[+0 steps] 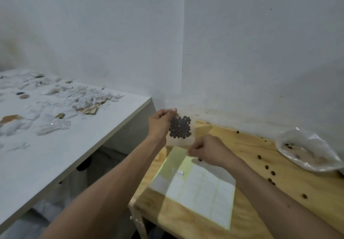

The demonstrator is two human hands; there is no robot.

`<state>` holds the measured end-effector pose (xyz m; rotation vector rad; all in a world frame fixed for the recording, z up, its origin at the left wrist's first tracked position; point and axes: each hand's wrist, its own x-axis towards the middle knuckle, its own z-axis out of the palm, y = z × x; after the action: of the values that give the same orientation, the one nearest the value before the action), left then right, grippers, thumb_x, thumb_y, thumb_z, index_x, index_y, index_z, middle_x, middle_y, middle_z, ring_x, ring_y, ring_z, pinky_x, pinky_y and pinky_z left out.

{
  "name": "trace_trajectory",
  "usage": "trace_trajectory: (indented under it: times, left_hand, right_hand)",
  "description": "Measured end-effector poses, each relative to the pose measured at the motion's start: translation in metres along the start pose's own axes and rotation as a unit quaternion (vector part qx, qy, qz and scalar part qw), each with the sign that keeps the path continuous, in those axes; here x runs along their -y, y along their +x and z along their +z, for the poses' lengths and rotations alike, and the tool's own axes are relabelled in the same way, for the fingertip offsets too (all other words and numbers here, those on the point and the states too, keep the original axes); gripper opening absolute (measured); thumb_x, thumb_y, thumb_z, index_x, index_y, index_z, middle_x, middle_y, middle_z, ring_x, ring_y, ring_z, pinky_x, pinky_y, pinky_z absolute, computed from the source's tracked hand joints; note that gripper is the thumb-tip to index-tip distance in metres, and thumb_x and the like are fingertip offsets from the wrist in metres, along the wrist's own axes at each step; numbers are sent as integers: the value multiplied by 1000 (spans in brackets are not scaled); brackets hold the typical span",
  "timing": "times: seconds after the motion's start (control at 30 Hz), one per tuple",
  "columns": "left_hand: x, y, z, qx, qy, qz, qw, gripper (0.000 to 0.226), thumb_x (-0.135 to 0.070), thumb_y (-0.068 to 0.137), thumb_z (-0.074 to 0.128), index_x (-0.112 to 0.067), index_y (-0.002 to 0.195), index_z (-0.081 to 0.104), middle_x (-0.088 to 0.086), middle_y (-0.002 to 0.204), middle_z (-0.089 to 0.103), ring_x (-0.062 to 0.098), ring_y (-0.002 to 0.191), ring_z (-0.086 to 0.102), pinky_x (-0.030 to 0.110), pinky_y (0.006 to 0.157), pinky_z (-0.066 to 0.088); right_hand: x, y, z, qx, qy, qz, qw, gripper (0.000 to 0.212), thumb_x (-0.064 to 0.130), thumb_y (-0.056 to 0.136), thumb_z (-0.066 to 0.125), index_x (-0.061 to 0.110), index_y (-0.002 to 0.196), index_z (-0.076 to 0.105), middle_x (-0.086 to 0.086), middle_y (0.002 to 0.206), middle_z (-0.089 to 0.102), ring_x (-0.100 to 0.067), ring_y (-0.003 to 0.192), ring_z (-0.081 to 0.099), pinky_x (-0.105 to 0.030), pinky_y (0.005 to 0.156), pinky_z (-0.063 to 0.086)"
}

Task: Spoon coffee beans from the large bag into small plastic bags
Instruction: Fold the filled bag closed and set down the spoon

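A small clear plastic bag holding a cluster of dark coffee beans hangs in the air above the left end of the wooden table. My left hand pinches its upper left corner. My right hand is curled just below the bag's lower right corner, over a sticker sheet; whether it holds the bag's edge or a sticker is unclear. The large clear bag lies at the far right of the wooden table, nearly flat, with a few beans inside. No spoon is in view.
A sheet of white labels lies on the wooden table under my arms. Loose beans are scattered right of it. A white table on the left carries several small bags and scraps. White walls stand close behind.
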<state>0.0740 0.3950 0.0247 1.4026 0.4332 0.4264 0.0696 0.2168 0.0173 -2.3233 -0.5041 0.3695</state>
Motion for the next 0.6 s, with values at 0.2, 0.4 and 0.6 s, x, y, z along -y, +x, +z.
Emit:
trace_trajectory:
  times: [0.2,0.4,0.6]
  left_hand:
    - [-3,-24,-6,-6,4,-2,1000,22,-28,89,76,-16,71,74,10,92,76,22,94,66,48,101,49]
    - [-5,-33,-14,3,6,18,1000,20,-31,93,71,-12,93,76,0,79,76,14,88,66,43,102,45]
    - [-12,-33,-10,39,15,25,999,24,-34,101,58,-14,102,71,-2,94,80,28,99,73,54,101,51]
  right_hand:
    - [16,-13,28,65,-122,58,989,29,33,72,78,13,56,64,-3,55,55,-19,54,51,-29,57,42]
    - [24,-26,31,59,-93,64,992,30,27,81,72,10,60,60,0,53,56,-17,49,49,-27,57,43]
    - [22,-37,-11,-72,134,-12,988,18,15,84,75,-2,79,70,-13,73,76,-21,65,75,-39,69,62]
